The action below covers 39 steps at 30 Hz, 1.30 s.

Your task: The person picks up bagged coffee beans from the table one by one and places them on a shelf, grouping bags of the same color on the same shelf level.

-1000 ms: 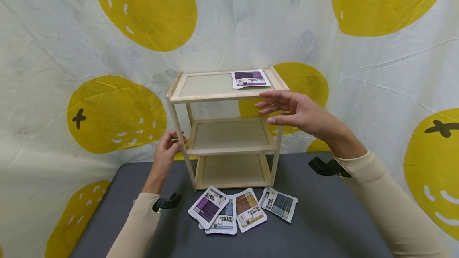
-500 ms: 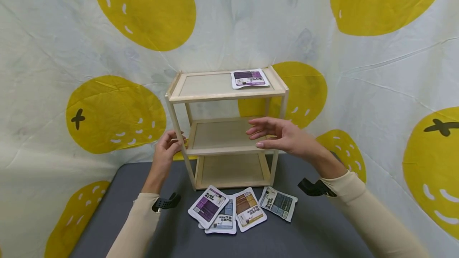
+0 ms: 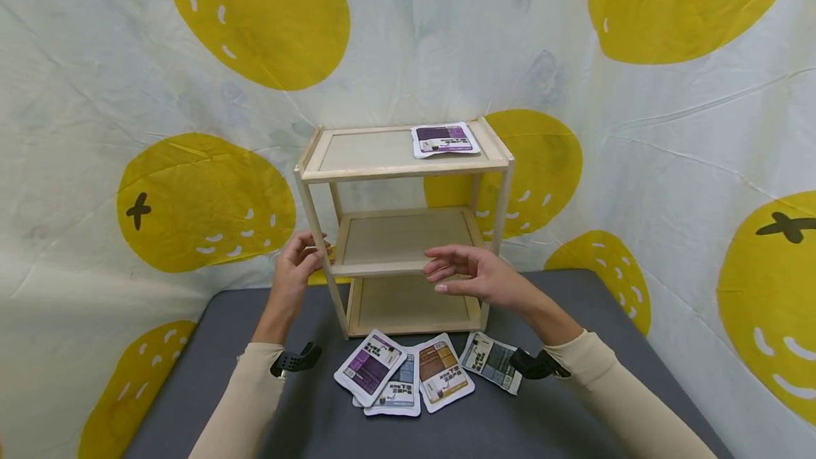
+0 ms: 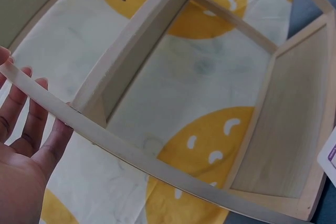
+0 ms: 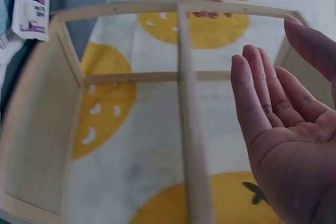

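A three-tier wooden shelf rack [image 3: 404, 270] stands on the dark table. My left hand [image 3: 297, 264] holds its left front post [image 4: 131, 150], thumb on one side and fingers on the other in the left wrist view. My right hand [image 3: 474, 275] hovers in front of the middle shelf, its fingers loosely bent and nothing in them; the right wrist view shows the bare palm [image 5: 294, 166]. One purple-and-white packet [image 3: 445, 140] lies at the right of the top shelf. Before the rack lie a purple packet [image 3: 370, 368], a blue one [image 3: 400, 397], an orange-brown one [image 3: 445, 374] and a grey-blue one [image 3: 489, 360].
Behind the table [image 3: 605, 402] hangs a pale cloth [image 3: 446, 41] printed with large yellow fruit. The purple packet overlaps the blue one, and the rack's back is close to the cloth. A black band sits on each wrist.
My right hand has come down and a little left, from beside the top shelf to the front of the middle shelf. The left hand, rack and packets stay where they were.
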### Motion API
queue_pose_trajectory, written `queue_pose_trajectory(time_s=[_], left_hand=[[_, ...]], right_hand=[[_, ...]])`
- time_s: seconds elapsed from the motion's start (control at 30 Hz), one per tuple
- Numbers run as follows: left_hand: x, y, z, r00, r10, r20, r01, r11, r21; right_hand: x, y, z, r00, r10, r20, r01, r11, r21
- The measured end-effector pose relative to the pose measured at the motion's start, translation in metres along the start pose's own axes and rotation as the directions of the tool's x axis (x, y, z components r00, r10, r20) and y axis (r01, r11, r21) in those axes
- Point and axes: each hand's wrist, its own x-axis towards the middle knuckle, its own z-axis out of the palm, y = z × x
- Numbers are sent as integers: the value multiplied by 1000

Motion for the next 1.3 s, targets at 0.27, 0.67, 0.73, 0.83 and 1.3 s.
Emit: queue_pose_trajectory(time_s=[0.27,0.67,0.73,0.83,1.3], left_hand=[[-1,0,1,1000,-10,-4,10,1000,26],[-1,0,0,1000,-19,-11,20,1000,24],[-1,0,0,1000,-18,-12,19,1000,18],[-1,-1,0,1000,-16,-13,16,1000,9],[0,-1,0,1000,-7,-15,8,1000,11]], right_hand=[[-1,29,23,1000,5,1,-5,997,81],[0,68,57,990,140,-26,-133,975,176],[1,74,63,989,141,-31,-134,976,170],[2,81,69,987,157,-35,-149,974,171],[3,114,111,961,259,-97,-230,943,241]])
